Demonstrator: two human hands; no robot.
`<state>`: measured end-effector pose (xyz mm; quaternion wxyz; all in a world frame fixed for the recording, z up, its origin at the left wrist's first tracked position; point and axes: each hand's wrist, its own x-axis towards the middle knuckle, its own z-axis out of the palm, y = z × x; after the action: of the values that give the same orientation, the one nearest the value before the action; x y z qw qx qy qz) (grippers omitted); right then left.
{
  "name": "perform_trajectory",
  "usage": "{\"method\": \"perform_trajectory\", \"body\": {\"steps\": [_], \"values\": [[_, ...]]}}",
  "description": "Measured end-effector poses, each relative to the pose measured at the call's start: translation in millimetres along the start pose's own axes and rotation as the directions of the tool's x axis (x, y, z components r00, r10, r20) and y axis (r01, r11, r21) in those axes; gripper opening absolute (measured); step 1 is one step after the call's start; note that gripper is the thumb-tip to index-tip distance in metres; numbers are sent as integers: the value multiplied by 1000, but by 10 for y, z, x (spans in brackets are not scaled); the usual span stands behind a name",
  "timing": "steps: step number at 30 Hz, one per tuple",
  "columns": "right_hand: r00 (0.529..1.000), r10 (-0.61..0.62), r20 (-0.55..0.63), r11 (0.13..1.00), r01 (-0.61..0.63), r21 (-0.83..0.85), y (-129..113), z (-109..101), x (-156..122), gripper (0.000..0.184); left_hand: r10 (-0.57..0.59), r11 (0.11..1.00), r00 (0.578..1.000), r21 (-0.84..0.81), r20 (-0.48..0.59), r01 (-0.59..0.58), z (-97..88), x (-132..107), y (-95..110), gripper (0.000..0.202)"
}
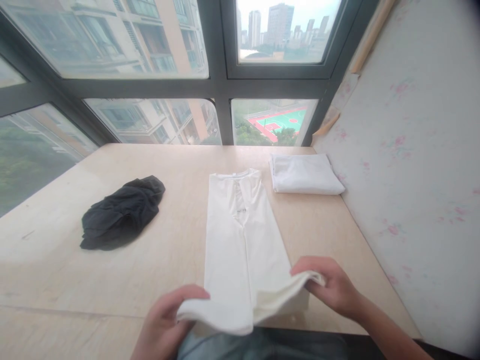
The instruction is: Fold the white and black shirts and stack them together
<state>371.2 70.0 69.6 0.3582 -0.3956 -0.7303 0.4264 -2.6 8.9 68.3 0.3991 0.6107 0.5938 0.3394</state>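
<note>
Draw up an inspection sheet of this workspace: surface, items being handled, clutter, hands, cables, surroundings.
Surface: pale wooden tabletop, with a seam at the near left.
Items being handled: white garment, neckline away from the person, sides folded inward, near end lifted; partial lettering shows inside the neck.
Clutter: crumpled black cloth at left; folded white cloth at right, by the wall.
Hands: left hand and right hand each grip a near corner of the garment.
Cables: nothing seen.
Surroundings: dark-framed windows, floral wallpaper on the right; buildings and a sports court outside.

Pale wooden surface beneath crumpled black cloth, white garment, and folded white cloth.
</note>
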Motion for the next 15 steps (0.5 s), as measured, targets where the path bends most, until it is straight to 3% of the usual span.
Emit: {"method": "perform_trajectory", "body": {"steps": [3,6,9,15], "values": [[970,165,-178,986,-169,-4,263,55,722,24,36,998,984,58,-176,-26,48,889,-47,36],[913,282,-296,944,-318,-83,519,163,1200,26,-51,967,967,228,-249,110,157,1495,-275,35],[899,301,-318,930,-350,-110,739,252,1325,22,-91,937,947,295,-310,186,224,1675,-503,38],[868,318,-380,921,-379,-95,1013,296,1170,28,-73,943,943,286,-326,171,231,1555,-614,42]]}}
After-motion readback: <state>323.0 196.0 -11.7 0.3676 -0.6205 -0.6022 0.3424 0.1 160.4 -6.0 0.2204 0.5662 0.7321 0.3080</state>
